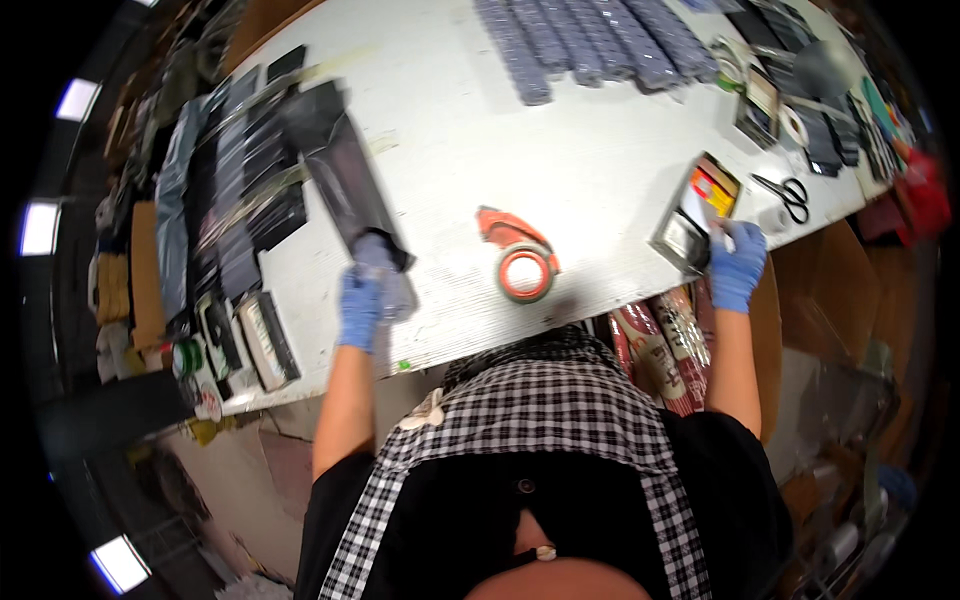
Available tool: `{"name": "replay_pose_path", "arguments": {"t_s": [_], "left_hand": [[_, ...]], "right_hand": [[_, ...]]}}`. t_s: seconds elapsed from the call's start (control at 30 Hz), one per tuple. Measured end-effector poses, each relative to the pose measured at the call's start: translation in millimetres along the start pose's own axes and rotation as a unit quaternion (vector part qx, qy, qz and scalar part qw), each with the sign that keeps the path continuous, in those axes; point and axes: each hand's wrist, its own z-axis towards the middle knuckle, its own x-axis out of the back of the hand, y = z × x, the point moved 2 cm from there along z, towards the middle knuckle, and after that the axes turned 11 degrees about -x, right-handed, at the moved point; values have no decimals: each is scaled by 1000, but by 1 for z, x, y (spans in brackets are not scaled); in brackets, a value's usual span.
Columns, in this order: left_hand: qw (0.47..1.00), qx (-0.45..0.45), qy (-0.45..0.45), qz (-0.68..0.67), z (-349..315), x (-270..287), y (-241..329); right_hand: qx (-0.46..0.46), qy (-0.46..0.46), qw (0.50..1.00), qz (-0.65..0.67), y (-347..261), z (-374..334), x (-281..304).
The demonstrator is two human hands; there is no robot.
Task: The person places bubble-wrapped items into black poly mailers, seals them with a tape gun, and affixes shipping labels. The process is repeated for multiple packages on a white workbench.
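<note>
My left hand [361,307], in a blue glove, is closed at the near end of a bubble-wrapped roll [397,290]. The roll's far part sits inside a long black plastic bag [345,165] lying on the table. My right hand [738,266], also gloved in blue, is at the near right side of an open box [664,222] with red and yellow printing. Its fingertips are drawn together by the box's edge; what they pinch, if anything, is hidden. An orange tape dispenser [525,262] with a tape roll lies between my hands.
Several bubble-wrapped rolls [590,45] lie at the far side of the white table [450,150]. Stacked black bags [235,160] cover its left. Scissors [788,196], a second box [758,108] and tape rolls [793,127] are at right. Another box [265,342] stands near left.
</note>
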Motion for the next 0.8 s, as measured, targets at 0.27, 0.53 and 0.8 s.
{"name": "replay_pose_path", "arguments": {"t_s": [0.27,0.53,0.8], "left_hand": [[991,-88,92,29,-37,-13,7],[886,-404,55,219,16,27,64],[914,-392,80,67,16,39,69]], "right_hand": [[217,-187,905,313,-201,-101,-13],[255,-273,881,291,-314,-207,-120],[198,-244,945,89,-380,-206,-155]]}}
